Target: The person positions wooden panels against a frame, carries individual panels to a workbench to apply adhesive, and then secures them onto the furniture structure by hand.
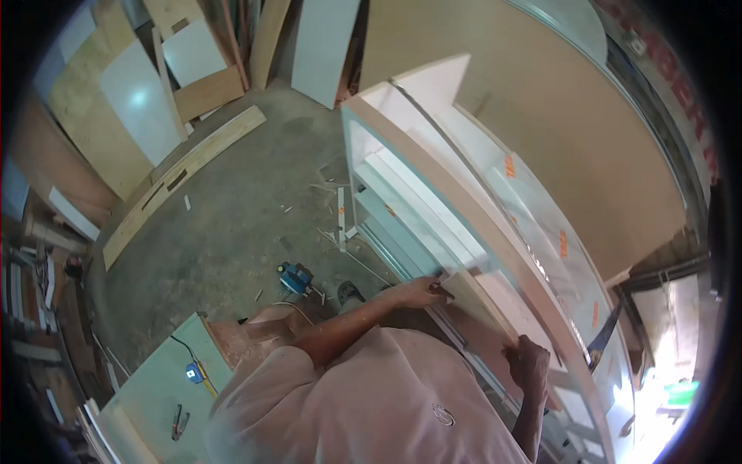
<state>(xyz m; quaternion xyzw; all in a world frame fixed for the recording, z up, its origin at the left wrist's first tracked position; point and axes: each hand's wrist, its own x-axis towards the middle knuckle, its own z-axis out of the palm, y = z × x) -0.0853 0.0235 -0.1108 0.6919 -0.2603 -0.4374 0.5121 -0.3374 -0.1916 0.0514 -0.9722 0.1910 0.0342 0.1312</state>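
A tan wooden board [481, 306], seen edge-on, spans the space between my two hands at the front of a cabinet [433, 166]. My left hand [427, 292] is closed on its far end, and my right hand [529, 363] grips the near end with curled fingers. The cabinet has a white inside, pale green edges and a long wooden top rail. White drawer-like panels [421, 209] show inside it, left of the board. How far the board reaches into the cabinet is hidden.
A blue power tool [294, 277] lies on the concrete floor amid wood scraps. On a green panel [154, 387] at lower left rest a tape measure [193, 373] and pliers [180, 422]. Boards [131, 100] lean at the back left. A saw [605, 334] stands by the cabinet's right side.
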